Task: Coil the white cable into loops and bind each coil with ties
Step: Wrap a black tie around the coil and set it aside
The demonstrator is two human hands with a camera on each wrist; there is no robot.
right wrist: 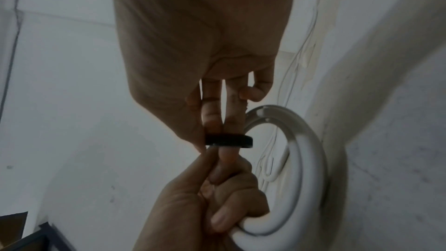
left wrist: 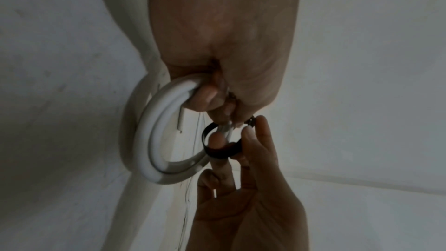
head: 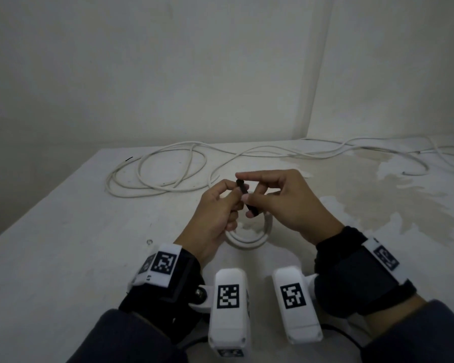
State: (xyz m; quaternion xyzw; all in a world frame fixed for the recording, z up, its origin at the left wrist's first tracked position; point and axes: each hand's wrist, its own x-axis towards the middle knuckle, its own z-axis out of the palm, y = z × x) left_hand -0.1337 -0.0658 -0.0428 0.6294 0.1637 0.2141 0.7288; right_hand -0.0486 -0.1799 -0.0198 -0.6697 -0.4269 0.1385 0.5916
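A small white cable coil (head: 247, 241) hangs over the table between my hands. My left hand (head: 233, 204) grips its top, fingers curled round the strands (left wrist: 149, 140). A black tie (head: 247, 197) loops round the bunched strands at that grip. My right hand (head: 249, 189) pinches the black tie (left wrist: 217, 153), with two fingers passing through its loop (right wrist: 229, 140). In the right wrist view the left hand (right wrist: 224, 188) sits below the tie and the coil (right wrist: 301, 169) curves off to the right. The rest of the white cable (head: 155, 174) lies in loose loops at the back.
The white table (head: 76, 244) has a stained, peeling patch (head: 378, 195) on its right side. More loose cable (head: 378, 148) trails along the back right by the wall corner. A dark box corner (right wrist: 17, 236) shows low in the right wrist view.
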